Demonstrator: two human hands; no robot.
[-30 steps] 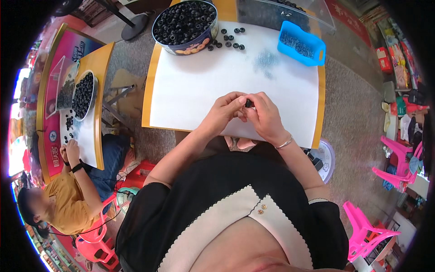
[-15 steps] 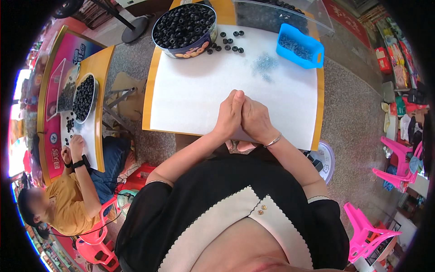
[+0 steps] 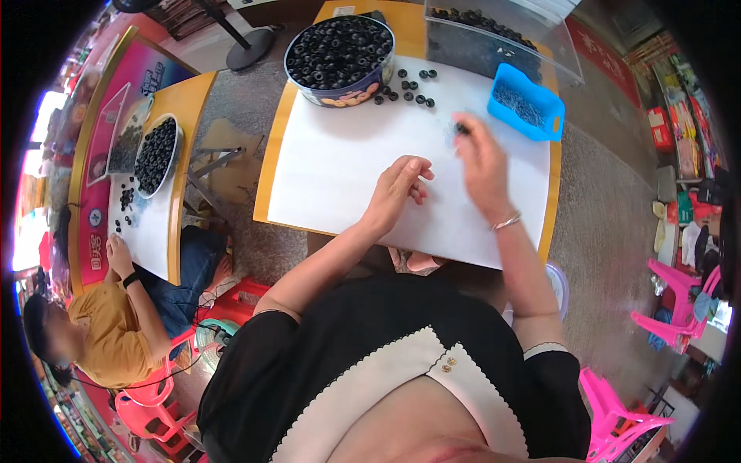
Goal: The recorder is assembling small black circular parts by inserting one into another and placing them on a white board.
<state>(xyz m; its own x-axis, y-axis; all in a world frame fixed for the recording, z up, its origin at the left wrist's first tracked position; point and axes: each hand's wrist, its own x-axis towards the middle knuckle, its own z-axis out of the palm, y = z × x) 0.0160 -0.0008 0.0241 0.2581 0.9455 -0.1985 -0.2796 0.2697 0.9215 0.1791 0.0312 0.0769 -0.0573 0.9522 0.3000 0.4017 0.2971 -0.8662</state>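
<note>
Right hand [image 3: 488,168] pinches a black bead [image 3: 462,129] at the white sheet [image 3: 332,170]'s two o'clock, left hand [image 3: 395,189] curls half open, nothing showing, with loose beads [image 3: 413,86] at twelve and a heaped tub [image 3: 351,98] at eleven, so lots seem left.

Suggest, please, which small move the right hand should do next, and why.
Probably the right hand should carry its black piece forward to the clear bin: it holds the piece apart from the left hand, and similar-looking dark pieces lie in that bin.
</note>
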